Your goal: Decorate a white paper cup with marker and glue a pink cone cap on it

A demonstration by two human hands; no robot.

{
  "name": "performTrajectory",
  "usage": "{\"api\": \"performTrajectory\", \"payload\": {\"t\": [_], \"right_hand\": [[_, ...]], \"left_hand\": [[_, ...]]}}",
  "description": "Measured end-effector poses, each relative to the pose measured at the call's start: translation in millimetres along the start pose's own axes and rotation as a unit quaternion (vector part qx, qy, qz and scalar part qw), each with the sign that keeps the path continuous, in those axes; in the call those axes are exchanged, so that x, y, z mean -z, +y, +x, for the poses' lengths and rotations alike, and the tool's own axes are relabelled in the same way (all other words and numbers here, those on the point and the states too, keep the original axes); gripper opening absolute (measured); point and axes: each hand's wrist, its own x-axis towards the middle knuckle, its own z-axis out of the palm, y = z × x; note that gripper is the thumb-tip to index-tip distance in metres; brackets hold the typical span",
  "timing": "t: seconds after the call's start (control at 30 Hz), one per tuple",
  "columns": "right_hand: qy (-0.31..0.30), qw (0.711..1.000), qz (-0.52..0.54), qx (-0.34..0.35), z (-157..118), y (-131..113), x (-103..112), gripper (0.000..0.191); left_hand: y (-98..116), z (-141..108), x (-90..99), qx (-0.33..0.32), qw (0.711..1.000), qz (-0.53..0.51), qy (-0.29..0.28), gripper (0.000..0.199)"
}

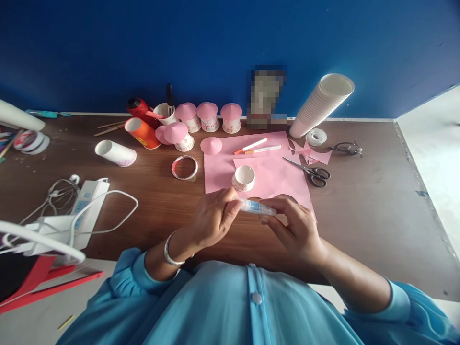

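Note:
Between my two hands, over the near edge of the pink paper, is a white glue tube with blue print. My left hand is closed round its left end. The fingers of my right hand pinch its right end. Just beyond the tube, a small white cut-down paper cup with a patterned side stands open end up on the pink paper. A pink paper cone lies at the paper's far left corner. Two markers rest on the sheet.
Several small cups with pink cone tops stand near the wall. Black scissors, paper scraps, glasses and a tall cup stack are at right. A tape ring, an orange cup and a corded power strip are left.

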Motion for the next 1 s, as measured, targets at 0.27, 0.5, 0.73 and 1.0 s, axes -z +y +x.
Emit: {"api": "performTrajectory", "payload": {"t": [0.27,0.5,0.73,1.0], "right_hand": [[0.053,0.984,-0.14,-0.093,60.3,113.0,3.6,0.018],[-0.017,0.969,-0.237,-0.068,62.7,154.7,-4.9,0.023],[0.007,0.959,-0.282,0.0,53.1,152.6,-11.3,0.036],[0.051,0.955,-0.29,0.029,48.9,136.2,-3.4,0.031]], "left_hand": [[-73.7,83.1,44.4,0.09,0.948,0.297,0.065,0.037],[-98.9,111.1,40.0,0.136,0.92,0.358,-0.079,0.062],[-95.1,119.8,45.7,0.156,0.885,0.426,-0.11,0.056],[-102.9,118.2,46.4,0.149,0.892,0.417,-0.085,0.062]]}}
